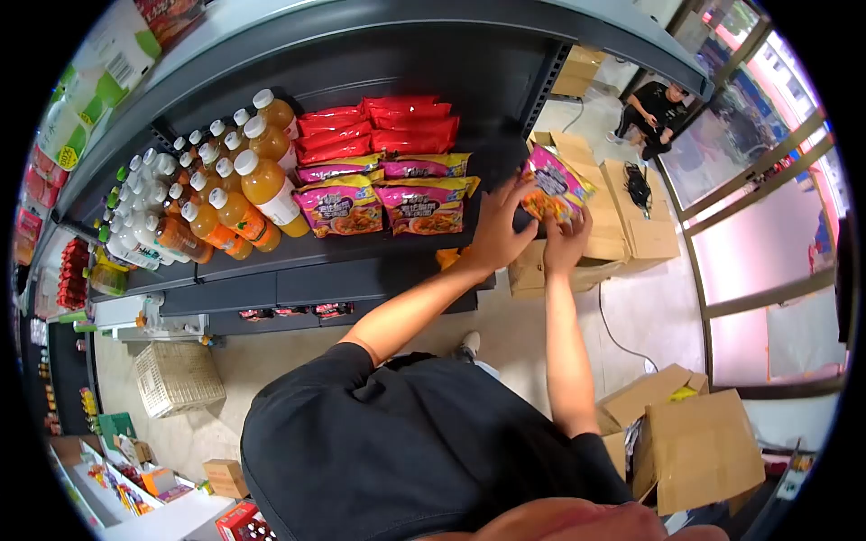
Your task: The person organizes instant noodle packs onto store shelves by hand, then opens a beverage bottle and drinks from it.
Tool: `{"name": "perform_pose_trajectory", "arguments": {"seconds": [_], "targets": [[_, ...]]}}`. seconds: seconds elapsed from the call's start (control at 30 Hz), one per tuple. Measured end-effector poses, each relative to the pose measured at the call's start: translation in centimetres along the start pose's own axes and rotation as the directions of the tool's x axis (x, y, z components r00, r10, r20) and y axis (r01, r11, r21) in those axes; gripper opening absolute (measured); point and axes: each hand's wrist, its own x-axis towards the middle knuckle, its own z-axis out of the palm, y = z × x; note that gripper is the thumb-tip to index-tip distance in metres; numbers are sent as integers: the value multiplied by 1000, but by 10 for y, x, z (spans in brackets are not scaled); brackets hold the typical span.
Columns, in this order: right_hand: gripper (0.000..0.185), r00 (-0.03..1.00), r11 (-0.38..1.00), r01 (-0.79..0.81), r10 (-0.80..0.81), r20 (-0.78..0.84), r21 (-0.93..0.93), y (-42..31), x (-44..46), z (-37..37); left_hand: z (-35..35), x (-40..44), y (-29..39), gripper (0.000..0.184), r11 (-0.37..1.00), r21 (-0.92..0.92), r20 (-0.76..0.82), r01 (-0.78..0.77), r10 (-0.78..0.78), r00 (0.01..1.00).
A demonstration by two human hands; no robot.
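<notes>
Black shirt (415, 433) is nearest, below the grip. Pink-and-yellow food pack (552, 185) is clamped at its lower edge by the right hand (566, 243). Left hand (496, 233) is at its left edge; pinched or only touching, can't tell. Done: left of the grip, two columns are lined up on the shelf (361, 256), red packs (415, 135) behind, pink packs (424, 209) in front. Left: held pack not shelved; stock in open carton (591, 230) can't be judged.

Shop, stocked shelf (361, 257), drink bottles (263, 185), noodle packets (424, 207)
</notes>
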Motion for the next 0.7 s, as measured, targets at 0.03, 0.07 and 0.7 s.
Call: {"name": "perform_pose_trajectory", "arguments": {"seconds": [0.03,0.07,0.7], "targets": [[72,997,998,58,-58,46,11,14,25,11,14,13,-11,62,999,51,-64,-5,9,998],[71,996,1000,18,-20,88,17,22,44,23,31,25,-26,61,998,36,-136,42,-37,990],[62,926,928,294,-218,307,-228,109,142,175,90,120,-163,62,950,111,-606,292,-168,778]]}}
